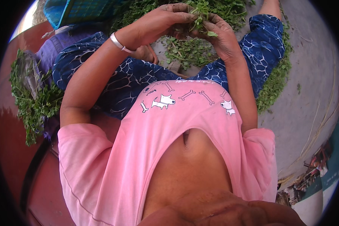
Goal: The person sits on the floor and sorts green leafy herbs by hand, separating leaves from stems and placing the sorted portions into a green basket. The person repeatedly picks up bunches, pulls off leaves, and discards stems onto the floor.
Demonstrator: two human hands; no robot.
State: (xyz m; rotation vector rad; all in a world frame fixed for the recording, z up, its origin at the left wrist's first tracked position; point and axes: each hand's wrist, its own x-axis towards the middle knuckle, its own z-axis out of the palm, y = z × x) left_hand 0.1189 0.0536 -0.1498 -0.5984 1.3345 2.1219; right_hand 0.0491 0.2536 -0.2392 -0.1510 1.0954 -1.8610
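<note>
Up at the top of the head view, a small sprig of leafy green herb [200, 14], resembling coriander, is between my two hands. My left hand [175, 17], soiled at the fingers and with a silver bangle at its wrist, pinches the sprig from the left. From the other side, the bent fingers of my right hand [221, 36] grip it too. Some of the fingertips are hidden behind leaves. Below the hands, a loose heap of cut greens [189, 53] lies on the ground between my legs. A larger pile of the same greens [228, 8] spreads beyond them.
A blue plastic basket [82, 11] stands at the upper left. Tied greens [35, 99] with clear plastic lie on a red surface [8, 124] to my left. More greens [274, 87] line the grey floor [305, 113] beside my right leg. Scattered items [308, 175] sit far right.
</note>
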